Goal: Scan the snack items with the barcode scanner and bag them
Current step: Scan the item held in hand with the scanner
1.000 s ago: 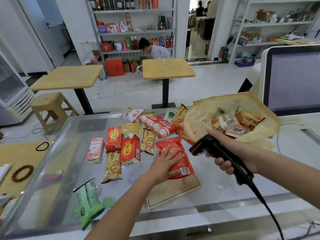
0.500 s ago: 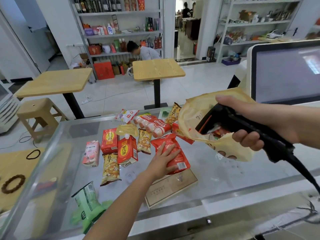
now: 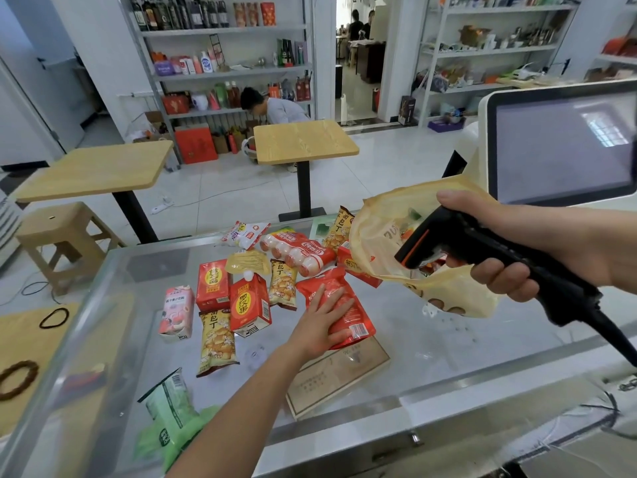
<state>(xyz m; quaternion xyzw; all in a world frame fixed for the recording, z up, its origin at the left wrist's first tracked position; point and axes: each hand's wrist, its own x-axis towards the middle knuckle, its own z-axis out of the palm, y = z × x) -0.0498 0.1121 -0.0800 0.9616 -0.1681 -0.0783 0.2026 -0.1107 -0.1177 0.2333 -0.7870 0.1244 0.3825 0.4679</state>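
The left grip (image 3: 325,326) lies flat on the red snack pouch (image 3: 362,326), fingers straight, pressing it to the glass bench (image 3: 465,343) — barcode up at the near corner. The right grip (image 3: 517,243) is curled round the barcode scanner (image 3: 448,241), its nose at the mouth of the yellow bag (image 3: 375,243) — just right of the pouch, with the other snacks (image 3: 248,301) spread to the left.

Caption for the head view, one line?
Left hand rests on a red snack pouch on the glass counter; right hand grips the barcode scanner at the yellow bag.
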